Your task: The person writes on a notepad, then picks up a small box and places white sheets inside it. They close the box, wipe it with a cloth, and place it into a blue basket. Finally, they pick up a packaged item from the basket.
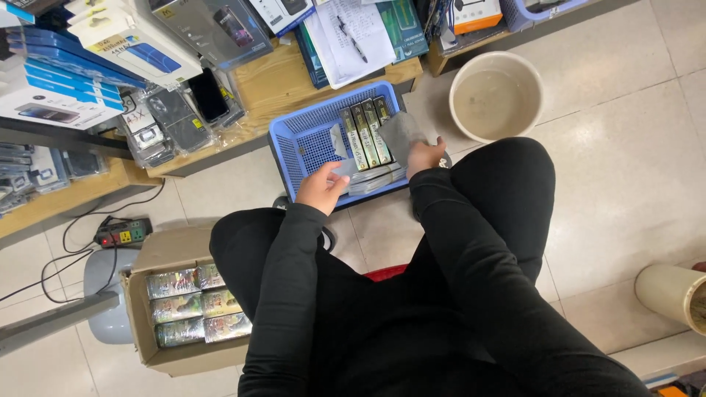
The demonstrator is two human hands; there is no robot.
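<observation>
You're pinching a flat grey packet [346, 167] in your left hand [321, 187] over the blue basket [298, 140] while your right hand [422, 156] is gripping another grey packet [401, 132] beside the upright boxes [365, 132], keeping rows tight.

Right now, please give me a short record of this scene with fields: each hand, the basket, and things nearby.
Left hand: reaches into the blue basket, fingers on a flat packet.
Right hand: holds a grey packet at the basket's right edge.
Blue basket: on the floor, with slim boxes standing in a row.
Cardboard box: at the person's left, filled with shiny packets.
Bucket: round, pale, beyond the basket.
Power strip: on the floor.
</observation>
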